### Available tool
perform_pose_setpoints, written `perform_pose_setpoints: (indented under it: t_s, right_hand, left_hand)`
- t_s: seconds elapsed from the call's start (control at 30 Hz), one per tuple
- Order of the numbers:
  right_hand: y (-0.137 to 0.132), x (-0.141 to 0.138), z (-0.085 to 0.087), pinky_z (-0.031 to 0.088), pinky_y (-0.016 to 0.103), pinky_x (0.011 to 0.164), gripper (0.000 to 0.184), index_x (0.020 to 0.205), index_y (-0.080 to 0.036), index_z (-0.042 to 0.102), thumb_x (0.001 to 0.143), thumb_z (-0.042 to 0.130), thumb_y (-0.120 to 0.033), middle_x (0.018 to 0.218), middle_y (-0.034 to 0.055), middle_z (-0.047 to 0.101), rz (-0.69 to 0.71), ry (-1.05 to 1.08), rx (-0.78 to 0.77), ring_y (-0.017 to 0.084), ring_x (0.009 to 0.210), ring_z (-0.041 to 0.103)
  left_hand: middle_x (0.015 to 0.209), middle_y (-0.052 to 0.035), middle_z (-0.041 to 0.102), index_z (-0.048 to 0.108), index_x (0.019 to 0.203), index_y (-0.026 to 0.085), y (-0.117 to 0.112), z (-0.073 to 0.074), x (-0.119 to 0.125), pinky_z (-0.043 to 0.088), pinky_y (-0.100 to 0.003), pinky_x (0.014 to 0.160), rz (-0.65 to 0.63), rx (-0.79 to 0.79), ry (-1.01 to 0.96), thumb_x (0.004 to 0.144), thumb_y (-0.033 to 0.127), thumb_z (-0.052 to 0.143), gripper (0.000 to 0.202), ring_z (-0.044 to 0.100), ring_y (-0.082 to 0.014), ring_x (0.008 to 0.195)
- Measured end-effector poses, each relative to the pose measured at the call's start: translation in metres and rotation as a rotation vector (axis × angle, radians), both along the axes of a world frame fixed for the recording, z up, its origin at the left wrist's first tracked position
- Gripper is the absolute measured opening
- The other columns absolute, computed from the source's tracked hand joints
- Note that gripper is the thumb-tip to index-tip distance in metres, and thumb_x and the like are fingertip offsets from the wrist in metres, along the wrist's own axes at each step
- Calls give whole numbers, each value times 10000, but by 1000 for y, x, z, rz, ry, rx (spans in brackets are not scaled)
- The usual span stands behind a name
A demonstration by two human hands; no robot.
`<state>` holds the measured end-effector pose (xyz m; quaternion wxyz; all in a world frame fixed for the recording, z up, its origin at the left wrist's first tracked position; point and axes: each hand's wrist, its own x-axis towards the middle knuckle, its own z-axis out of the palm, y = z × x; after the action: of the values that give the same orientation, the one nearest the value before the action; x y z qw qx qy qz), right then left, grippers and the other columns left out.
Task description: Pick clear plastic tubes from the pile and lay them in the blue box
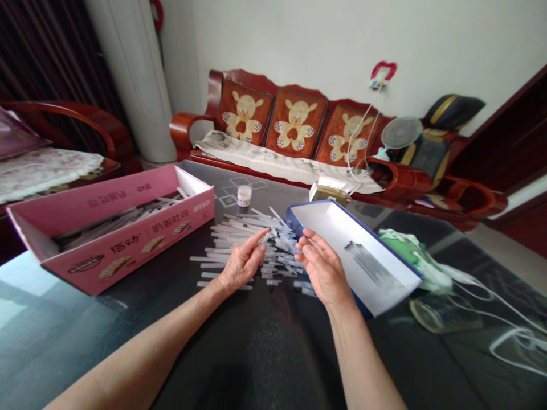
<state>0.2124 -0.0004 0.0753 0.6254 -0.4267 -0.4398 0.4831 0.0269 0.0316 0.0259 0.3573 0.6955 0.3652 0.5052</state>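
Observation:
A pile of whitish, translucent plastic tubes is spread over the dark table, with small clear pieces mixed in on its right side. Above the pile my left hand pinches a small pale piece between thumb and forefinger; its exact kind is too blurred to tell. My right hand is closed, palm partly turned up, around a slim translucent tube beside the blue-rimmed box. Inside that white-lined box lies a neat row of clear, dark-tipped tubes.
A long pink cardboard box holding more tubes stands on the left. Behind the pile are a small white cup and a tissue box. Green-and-white packaging, a round glass dish and white cables lie on the right.

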Motion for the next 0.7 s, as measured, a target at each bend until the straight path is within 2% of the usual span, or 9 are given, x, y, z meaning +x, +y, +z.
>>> perform_pose_setpoints:
  t_s: [0.2, 0.4, 0.7]
  right_hand:
    - [-2, -3, 11, 505, 220, 585, 280, 911, -192, 643, 792, 626, -446, 928, 37, 634, -229, 44, 94, 119, 760, 606]
    - [-3, -4, 9, 536, 262, 658, 249, 907, -200, 626, 832, 593, -435, 907, 26, 649, -219, -22, 146, 124, 757, 633]
    - [0, -2, 0, 534, 257, 657, 229, 886, -188, 629, 841, 592, -410, 866, 19, 645, -184, -16, 146, 112, 720, 624]
  left_hand:
    - [726, -17, 615, 556, 1250, 185, -5, 8, 4, 431, -204, 573, -22, 42, 57, 903, 384, 452, 412, 524, -101, 557]
    - [761, -41, 637, 598, 1194, 192, -7, 12, 3, 466, -237, 672, -10, 132, 119, 898, 329, 456, 356, 578, -145, 678]
    - [829, -41, 653, 594, 1187, 199, -8, 11, 4, 451, -237, 702, -35, 192, 209, 890, 253, 451, 335, 569, -129, 669]
